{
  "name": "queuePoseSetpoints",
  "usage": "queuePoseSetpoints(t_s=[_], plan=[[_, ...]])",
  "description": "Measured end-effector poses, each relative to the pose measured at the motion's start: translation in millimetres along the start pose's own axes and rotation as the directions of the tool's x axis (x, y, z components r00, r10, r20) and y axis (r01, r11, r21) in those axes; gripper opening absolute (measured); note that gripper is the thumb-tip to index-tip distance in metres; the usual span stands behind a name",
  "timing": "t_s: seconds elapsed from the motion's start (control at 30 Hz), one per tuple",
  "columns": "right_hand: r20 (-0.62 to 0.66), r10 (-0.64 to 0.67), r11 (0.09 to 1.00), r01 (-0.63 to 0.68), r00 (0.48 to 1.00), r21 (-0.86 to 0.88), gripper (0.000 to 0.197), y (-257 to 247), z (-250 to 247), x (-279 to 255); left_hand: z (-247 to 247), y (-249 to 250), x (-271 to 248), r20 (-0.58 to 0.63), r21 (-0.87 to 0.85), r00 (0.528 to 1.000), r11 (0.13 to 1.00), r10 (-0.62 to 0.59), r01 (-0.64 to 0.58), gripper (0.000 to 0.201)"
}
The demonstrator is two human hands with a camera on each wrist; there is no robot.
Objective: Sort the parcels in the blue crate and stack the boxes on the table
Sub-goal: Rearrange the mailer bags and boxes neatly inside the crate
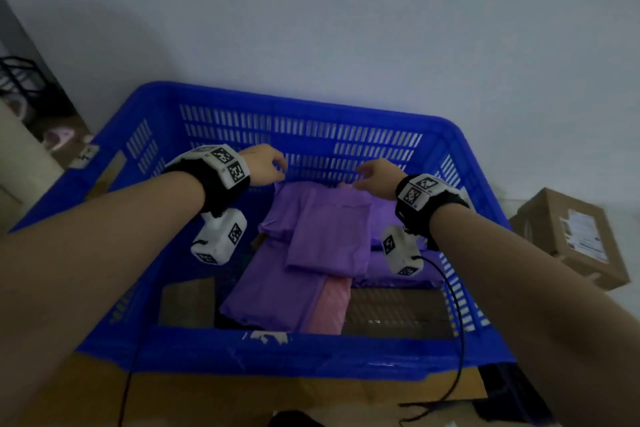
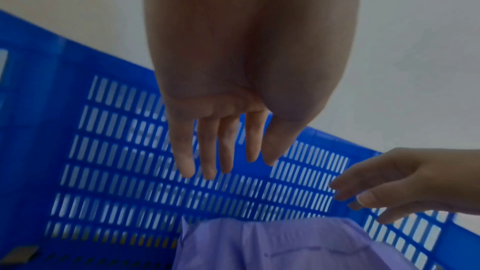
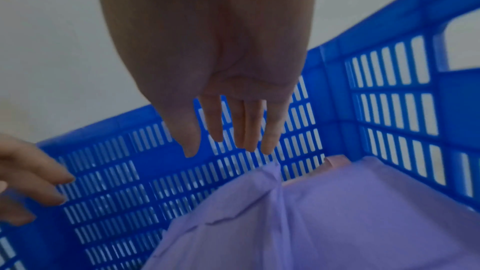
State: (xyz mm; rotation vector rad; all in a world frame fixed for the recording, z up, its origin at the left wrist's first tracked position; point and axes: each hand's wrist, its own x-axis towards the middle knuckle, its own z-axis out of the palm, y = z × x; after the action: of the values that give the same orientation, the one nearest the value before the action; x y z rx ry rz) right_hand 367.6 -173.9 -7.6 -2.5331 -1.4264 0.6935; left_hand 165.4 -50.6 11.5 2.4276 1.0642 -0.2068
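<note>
Both hands hover over the far half of the blue crate (image 1: 311, 121), near its slotted far wall. The left hand (image 1: 265, 165) is released, fingers (image 2: 207, 151) straight and spread, holding nothing. The right hand (image 1: 375, 177) is likewise released, its fingers (image 3: 249, 130) hanging loose just above the far edge of the top purple parcel (image 1: 329, 232) (touching or not, I cannot tell). That parcel lies on further purple parcels (image 1: 270, 288) along the middle of the crate; a pink parcel (image 1: 330, 305) shows beneath them toward the near wall. A cardboard box (image 1: 571, 239) sits on the bench outside the crate's right side, a label on its top.
</note>
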Motion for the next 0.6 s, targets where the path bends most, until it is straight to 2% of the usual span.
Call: queuePoseSetpoints(t_s=[0.1,0.33,0.6], plan=[[0.064,0.021,1.0,-0.021,0.998,-0.007,0.056,16.0,12.7,18.5,21.9,-6.2,14.4,0.113,-0.034,0.993,0.999,-0.034,0.038,0.04],[0.181,0.046,0.998,-0.036,0.982,-0.057,0.06,35.2,24.0,49.1,61.5,5.3,34.1,0.308,-0.037,0.951,0.999,0.029,-0.019,0.051],[0.161,0.042,0.993,-0.024,0.986,-0.112,0.035,28.8,16.8,54.1,86.4,4.6,41.9,0.328,-0.091,0.942,0.995,0.072,-0.044,0.052]])
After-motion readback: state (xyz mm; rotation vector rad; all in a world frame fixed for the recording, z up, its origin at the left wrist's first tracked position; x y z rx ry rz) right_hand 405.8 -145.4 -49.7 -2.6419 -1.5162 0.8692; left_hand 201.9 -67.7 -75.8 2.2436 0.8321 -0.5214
